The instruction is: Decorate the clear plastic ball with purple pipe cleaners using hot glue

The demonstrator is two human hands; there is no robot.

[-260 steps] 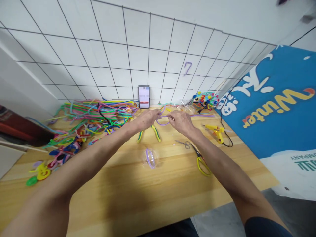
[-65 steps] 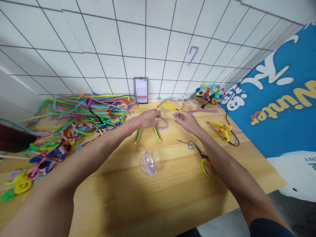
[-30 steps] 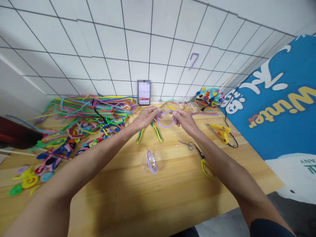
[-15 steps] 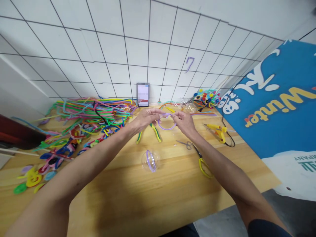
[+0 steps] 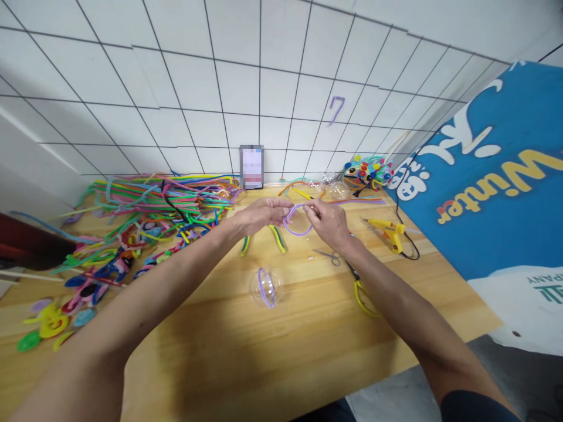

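Both my hands are stretched out over the far middle of the wooden table (image 5: 220,351). Between them I hold a purple pipe cleaner (image 5: 294,230) bent into a ring. My left hand (image 5: 259,214) pinches its left side and my right hand (image 5: 328,221) pinches its top right, fingers closed. Just below the hands lies a pair of pliers with green and yellow handles (image 5: 278,239). Nearer to me, a clear plastic ball with a purple ring round it (image 5: 264,287) rests on the table.
A big heap of coloured pipe cleaners (image 5: 153,205) covers the left back. Small scissors (image 5: 328,255) and yellow-handled cutters (image 5: 363,291) lie right of centre. A yellow glue gun (image 5: 389,228), a phone (image 5: 251,166) against the tiled wall, and a blue poster (image 5: 492,176) are also here.
The purple pipe cleaner went from an open curve held mainly by my left hand to a closed ring pinched by both hands. The hands have drawn closer together.
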